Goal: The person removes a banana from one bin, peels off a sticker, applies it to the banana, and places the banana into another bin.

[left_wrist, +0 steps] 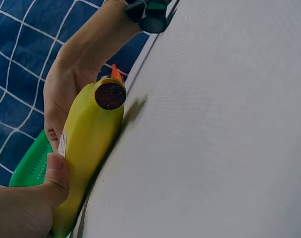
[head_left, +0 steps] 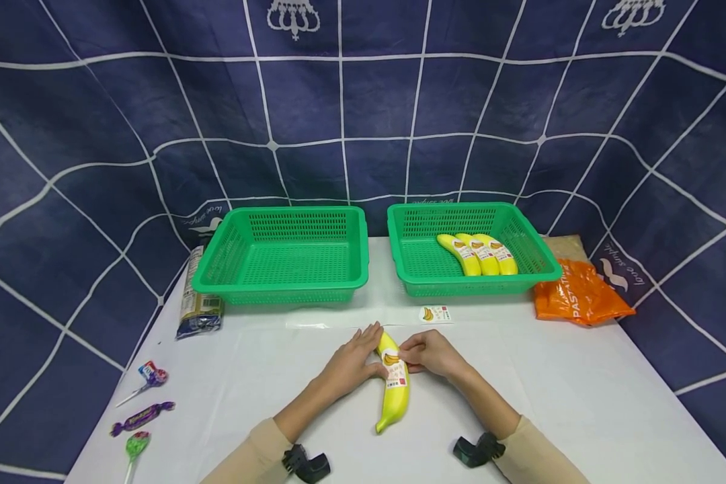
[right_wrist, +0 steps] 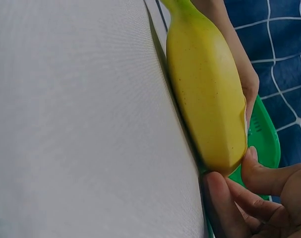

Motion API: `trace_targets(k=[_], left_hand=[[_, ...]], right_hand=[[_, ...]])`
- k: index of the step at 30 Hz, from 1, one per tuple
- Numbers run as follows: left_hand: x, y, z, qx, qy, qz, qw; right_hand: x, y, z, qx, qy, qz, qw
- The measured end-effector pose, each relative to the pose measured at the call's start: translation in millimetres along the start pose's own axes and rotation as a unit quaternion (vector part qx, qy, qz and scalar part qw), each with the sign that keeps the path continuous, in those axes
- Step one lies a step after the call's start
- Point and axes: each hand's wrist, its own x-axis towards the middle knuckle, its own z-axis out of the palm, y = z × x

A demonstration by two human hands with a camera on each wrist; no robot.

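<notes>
Two hands meet on one banana [head_left: 393, 390] lying on the white table [head_left: 581, 403] in front of you: your left hand [head_left: 351, 363] has its fingers laid nearly straight along the fruit's left side with the thumb pressing against it, and your right hand [head_left: 432, 353] pinches the sticker [head_left: 394, 368] on the banana's upper half between curled fingertips. From your left wrist view you see the thumb [left_wrist: 53, 181] against the peel and the banana's dark cut end [left_wrist: 110, 95]. Just beyond your hands lies a loose sticker [head_left: 434, 314] on a clear strip [head_left: 351, 324] on the table. Farther back stand two green baskets side by side: the left basket [head_left: 281, 259], and the right basket [head_left: 468, 245] holding three labelled bananas [head_left: 480, 254]. An orange pasta bag [head_left: 581, 296] lies to the right of that basket, a dark packet [head_left: 198, 296] rests left of the other, and wrapped sweets [head_left: 142, 410] lie near the table's left edge.
</notes>
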Motion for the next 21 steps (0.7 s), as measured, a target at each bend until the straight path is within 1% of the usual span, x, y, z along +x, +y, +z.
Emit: trace_targets(k=[7, 10, 13, 16, 21], left_hand=[[4.0, 2.0, -0.2, 0.002, 0.043, -0.008, 0.9990], [5.2, 1.9, -0.3, 0.010, 0.062, -0.002, 0.9981], [5.7, 0.2, 0.8, 0.012, 0.072, 0.004, 0.9973], [3.8, -1.7, 1.4, -0.006, 0.066, 0.005, 0.9978], [-7.4, -4.6, -2.9, -0.047, 0.026, -0.015, 0.9984]], right_hand=[[-1, 1, 0, -0.002, 0.000, -0.004, 1.000], [-1, 0, 0, -0.002, 0.001, -0.006, 1.000], [-1, 0, 0, -0.003, 0.000, -0.010, 1.000], [-1, 0, 0, -0.003, 0.000, -0.013, 1.000], [-1, 1, 0, 0.001, -0.001, -0.011, 1.000]])
